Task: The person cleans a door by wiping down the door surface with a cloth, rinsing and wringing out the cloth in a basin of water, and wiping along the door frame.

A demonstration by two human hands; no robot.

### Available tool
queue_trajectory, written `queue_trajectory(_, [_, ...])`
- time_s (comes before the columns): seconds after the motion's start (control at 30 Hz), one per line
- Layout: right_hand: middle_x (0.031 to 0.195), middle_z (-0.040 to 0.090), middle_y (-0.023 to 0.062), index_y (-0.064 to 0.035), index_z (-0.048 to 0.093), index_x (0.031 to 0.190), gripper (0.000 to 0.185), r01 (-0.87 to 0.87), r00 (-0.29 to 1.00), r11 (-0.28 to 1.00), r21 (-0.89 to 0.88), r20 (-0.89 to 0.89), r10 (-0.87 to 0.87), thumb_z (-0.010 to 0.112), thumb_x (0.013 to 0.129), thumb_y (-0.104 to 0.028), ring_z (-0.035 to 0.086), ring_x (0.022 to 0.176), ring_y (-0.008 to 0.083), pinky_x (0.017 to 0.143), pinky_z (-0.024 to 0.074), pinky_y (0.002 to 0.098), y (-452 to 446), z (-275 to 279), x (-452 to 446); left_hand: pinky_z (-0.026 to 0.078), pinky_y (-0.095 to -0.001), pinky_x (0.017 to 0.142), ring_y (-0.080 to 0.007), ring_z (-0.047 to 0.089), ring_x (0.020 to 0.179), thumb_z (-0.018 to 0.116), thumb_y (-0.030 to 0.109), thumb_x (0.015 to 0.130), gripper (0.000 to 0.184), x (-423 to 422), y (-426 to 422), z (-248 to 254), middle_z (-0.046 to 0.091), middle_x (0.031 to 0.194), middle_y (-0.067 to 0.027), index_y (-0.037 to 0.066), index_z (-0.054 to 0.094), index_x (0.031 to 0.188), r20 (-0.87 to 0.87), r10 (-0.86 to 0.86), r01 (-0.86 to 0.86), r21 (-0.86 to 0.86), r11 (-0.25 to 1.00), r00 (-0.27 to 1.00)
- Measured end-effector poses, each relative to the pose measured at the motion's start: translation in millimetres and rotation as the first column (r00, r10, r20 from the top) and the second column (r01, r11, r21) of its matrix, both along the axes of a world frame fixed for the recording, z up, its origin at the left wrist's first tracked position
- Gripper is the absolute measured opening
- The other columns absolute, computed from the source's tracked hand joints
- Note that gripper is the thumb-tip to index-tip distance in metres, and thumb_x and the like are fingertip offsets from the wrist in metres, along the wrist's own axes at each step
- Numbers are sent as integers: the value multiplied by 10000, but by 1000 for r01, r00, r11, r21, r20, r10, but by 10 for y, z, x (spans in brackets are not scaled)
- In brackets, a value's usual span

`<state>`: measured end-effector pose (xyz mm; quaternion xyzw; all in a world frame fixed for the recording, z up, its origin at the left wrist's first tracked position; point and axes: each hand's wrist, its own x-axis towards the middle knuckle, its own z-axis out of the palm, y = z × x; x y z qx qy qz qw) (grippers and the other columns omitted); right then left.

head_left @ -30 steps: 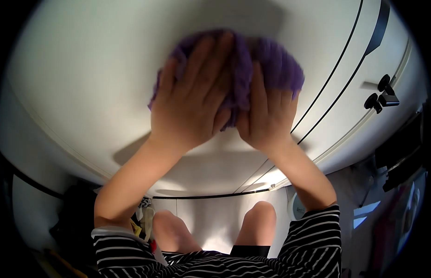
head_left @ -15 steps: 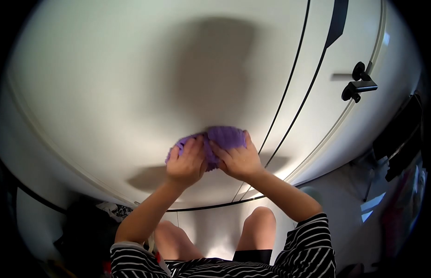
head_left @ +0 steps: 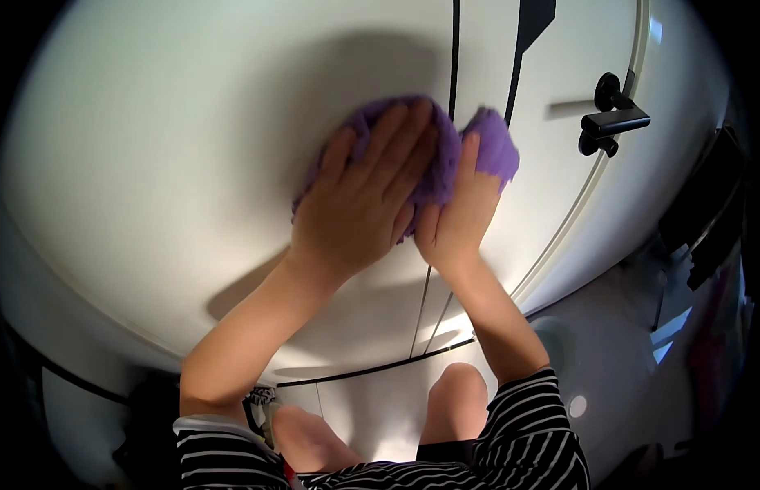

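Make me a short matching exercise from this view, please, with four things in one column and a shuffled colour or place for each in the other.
Things:
1. cloth
2. door handle
3. shirt
4. door

Descriptions:
A. plain black, at the right of the picture
B. pale, behind the cloth
C. purple, touched by the left hand and the right hand
D. dark with white stripes

Pairs: 1-C, 2-A, 3-D, 4-B
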<state>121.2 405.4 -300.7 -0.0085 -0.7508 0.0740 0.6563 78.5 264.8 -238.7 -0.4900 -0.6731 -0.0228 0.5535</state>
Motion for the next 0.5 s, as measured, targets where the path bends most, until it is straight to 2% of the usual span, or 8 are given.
queue_trajectory(0.1, [901, 555, 254, 127, 370, 1281, 654, 9, 997, 999, -37, 82, -6, 518, 705, -147, 502, 726, 385, 765, 370, 558, -60, -810, 84, 283, -416, 973, -198, 390, 1259, 513, 323, 788, 541, 18, -48, -667, 400, 1403, -45, 121, 480, 1289, 10, 38, -36, -145, 989, 999])
queue_trajectory(0.17, [883, 570, 253, 141, 450, 1196, 579, -59, 991, 998, 2, 120, 59, 529, 738, -204, 524, 679, 374, 738, 376, 574, -99, -1303, 95, 281, -407, 974, -184, 401, 1239, 532, 324, 779, 536, 32, -164, -1138, 421, 1385, -31, 143, 493, 1281, 48, 63, -51, -226, 973, 997])
queue_trajectory(0.2, [850, 584, 227, 99, 510, 1157, 542, -101, 948, 993, -64, 297, 116, 547, 752, -259, 542, 669, 356, 775, 391, 554, -119, -1519, 164, 278, -404, 977, -178, 406, 1228, 541, 321, 776, 525, 23, -215, -1326, 431, 1375, -24, 153, 503, 1272, 81, 75, -51, -266, 963, 994])
queue_trajectory(0.27, [874, 592, 176, 32, 525, 1189, 583, -45, 826, 991, -126, 553, 108, 598, 725, -314, 557, 728, 326, 873, 371, 566, -133, -1641, 259, 276, -406, 980, -178, 405, 1222, 547, 315, 776, 495, 0, -284, -1548, 431, 1371, -23, 157, 523, 1244, 66, 71, -54, -234, 971, 995])
queue_trajectory(0.37, [956, 582, 126, -38, 514, 1242, 670, -99, 955, 985, 143, 291, 54, 648, 671, -360, 552, 817, 295, 966, 294, 600, -31, -1198, 285, 264, -418, 988, -184, 398, 1226, 555, 312, 769, 461, 30, -293, -1453, 432, 1368, -28, 150, 550, 1201, 108, 114, -86, -243, 966, 988])
queue_trajectory(0.4, [1054, 552, 105, -82, 470, 1299, 754, -114, 922, 985, 130, 382, 56, 670, 636, -381, 533, 926, 280, 991, 249, 626, 35, -989, 316, 259, -424, 991, -187, 395, 1229, 557, 312, 766, 451, 42, -256, -1357, 432, 1367, -30, 145, 558, 1185, 130, 137, -100, -254, 962, 982])
queue_trajectory(0.43, [1109, 529, 114, -119, 430, 1338, 777, -65, 880, 984, 168, 474, -23, 664, 647, -384, 512, 1002, 293, 988, 249, 624, 83, -737, 340, 240, -440, 1003, -221, 383, 1244, 566, 304, 747, 464, 30, -181, -1197, 437, 1361, -67, 117, 558, 1172, 107, 113, -93, -177, 980, 988])
queue_trajectory(0.5, [1043, 528, 104, -134, 407, 1357, 789, -64, 965, 969, 240, 264, -2, 661, 653, -385, 497, 984, 285, 1007, 223, 614, 208, -108, 304, 216, -479, 1017, -307, 370, 1267, 535, 266, 754, 501, 98, -2, -681, 405, 1374, -173, 13, 524, 1186, 133, 87, -78, -70, 994, 987])
